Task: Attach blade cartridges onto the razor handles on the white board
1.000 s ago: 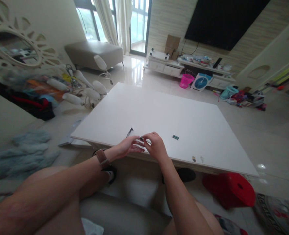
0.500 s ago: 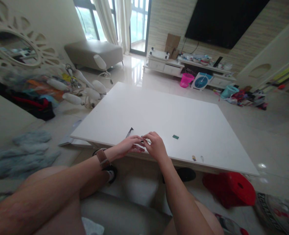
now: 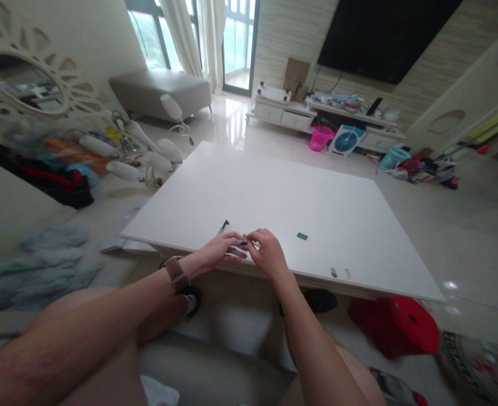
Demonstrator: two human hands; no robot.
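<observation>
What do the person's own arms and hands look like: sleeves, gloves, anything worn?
Both hands are ungloved, and no rings can be made out. The left hand has a brown strap around its wrist, probably a watch. The right hand has nothing on its wrist. No sleeve shows on either forearm, as far as the picture reaches.

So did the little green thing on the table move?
No. The green thing sits at the same spot on the table, just as far from its near edge.

White table — green piece, black tool.
</observation>
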